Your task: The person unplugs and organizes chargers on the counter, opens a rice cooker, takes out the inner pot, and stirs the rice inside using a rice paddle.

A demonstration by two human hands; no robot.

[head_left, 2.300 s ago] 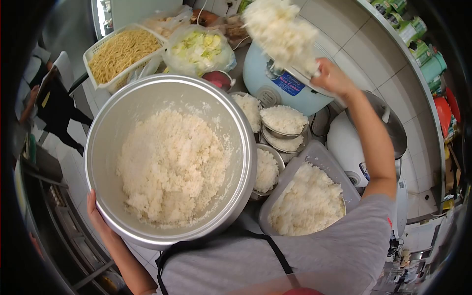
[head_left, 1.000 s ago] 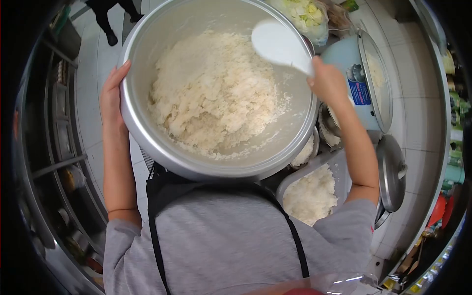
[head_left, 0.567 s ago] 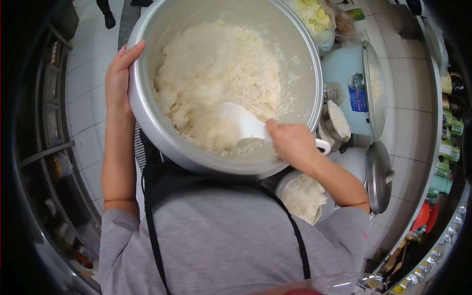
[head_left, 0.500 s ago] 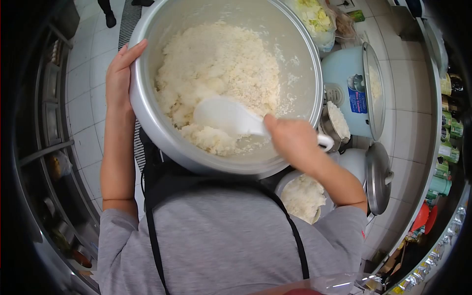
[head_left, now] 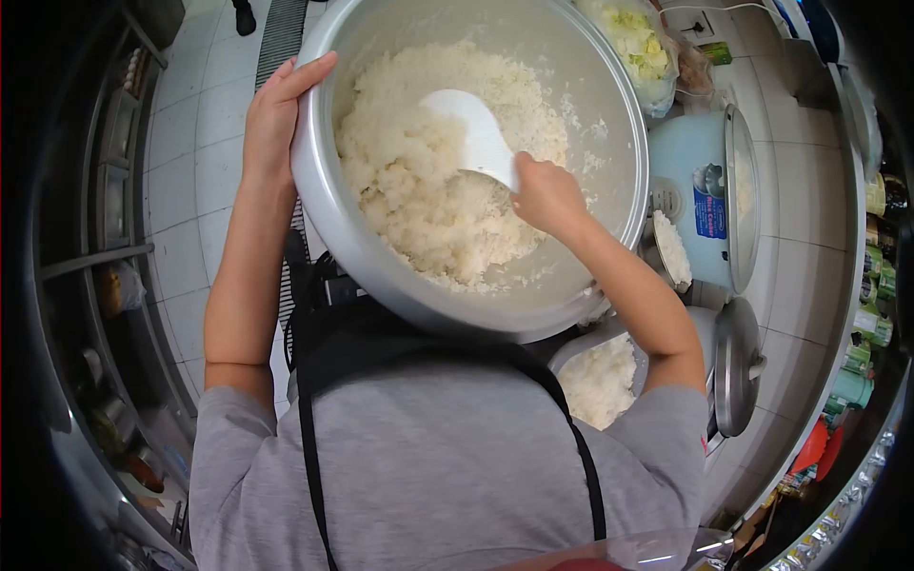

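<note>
A large silver pot [head_left: 609, 124] tilts towards me, with a broad bed of cooked white rice [head_left: 409, 209] spread inside. My left hand [head_left: 281, 119] grips the pot's left rim, fingers hooked over the edge. In my right hand [head_left: 552, 197] is the handle of a white rice paddle [head_left: 476, 133]. The paddle's blade rests in the upper middle of the rice, its lower left edge against a loose heap. Grains cling to the pot's inner wall on the right.
To the right stand a light blue rice cooker [head_left: 681, 157], a small metal bowl of rice [head_left: 671, 249] and a grey lid [head_left: 736, 366]. Another container of rice [head_left: 600, 381] sits below my right forearm. A bag of cut cabbage [head_left: 638, 48] lies at the top. Metal shelving [head_left: 95, 262] runs along the left.
My right hand has moved the paddle up and away from me, from the near rice to the upper middle. The rice heap is looser. The whole view has shifted slightly.
</note>
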